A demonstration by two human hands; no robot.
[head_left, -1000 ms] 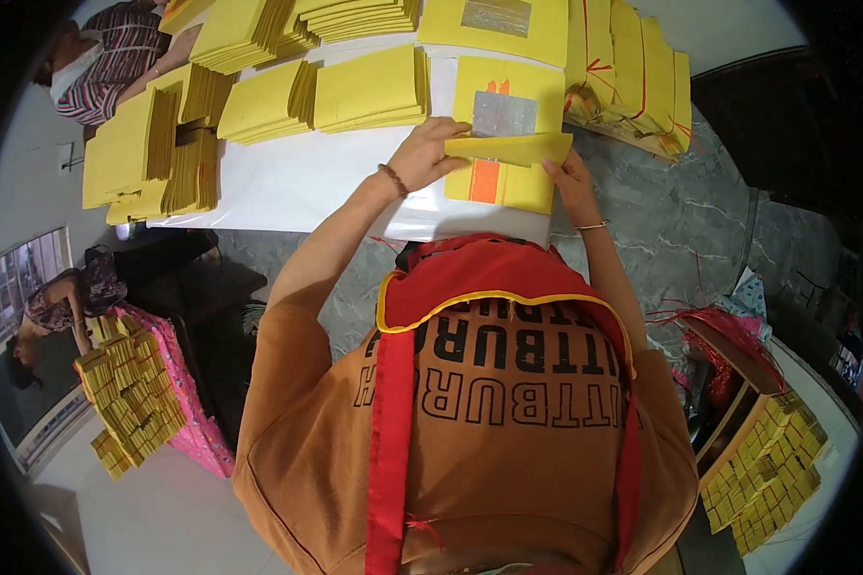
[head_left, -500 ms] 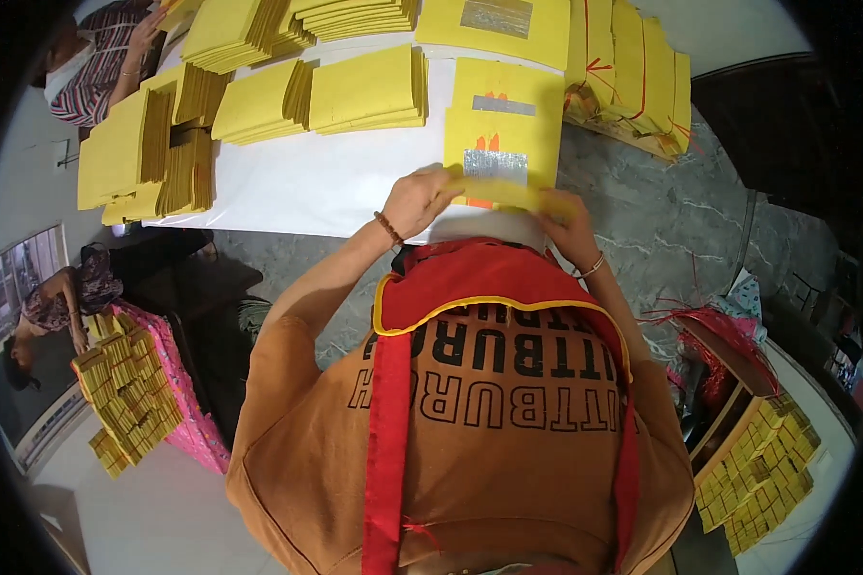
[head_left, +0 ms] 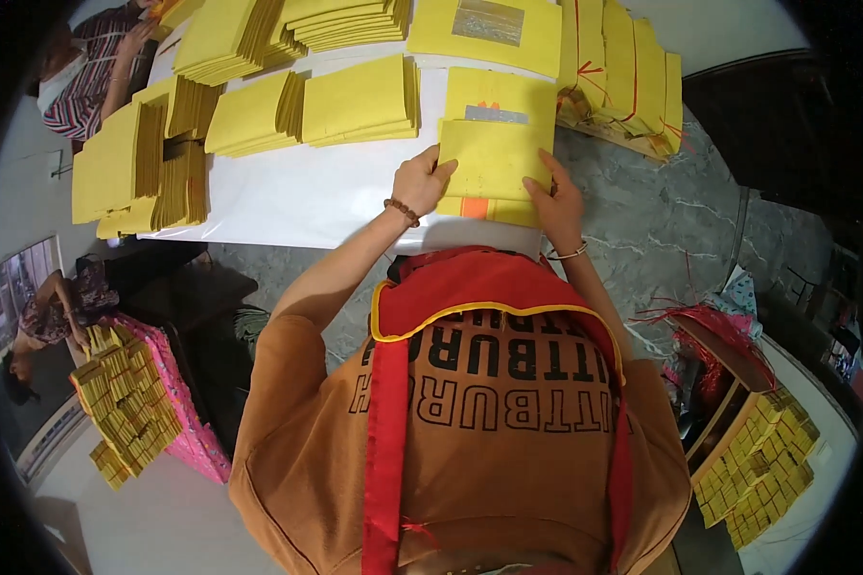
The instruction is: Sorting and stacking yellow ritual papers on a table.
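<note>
In front of me at the table's near edge lies a yellow paper sheet [head_left: 494,158], its near part folded over flat. An orange mark shows below the fold, and a sheet with a silver foil patch [head_left: 496,114] shows beyond it. My left hand [head_left: 419,184] grips the fold's left edge, thumb on top. At the right edge my right hand [head_left: 558,198] holds it between thumb and fingers, the fingers partly bent around the side. What lies under the folded part is hidden.
Folded yellow paper stacks [head_left: 360,101] stand along the white table [head_left: 288,196]. Tied yellow bundles [head_left: 623,72] sit at the far right. Beyond the far left corner, a person in a striped top [head_left: 86,81] works; another person sits by a pink-covered table [head_left: 177,402] with yellow bundles.
The near part of the yellow sheet, raised edge-on between my hands before, now lies flat over the silver patch. Both hands have come down to its sides.
</note>
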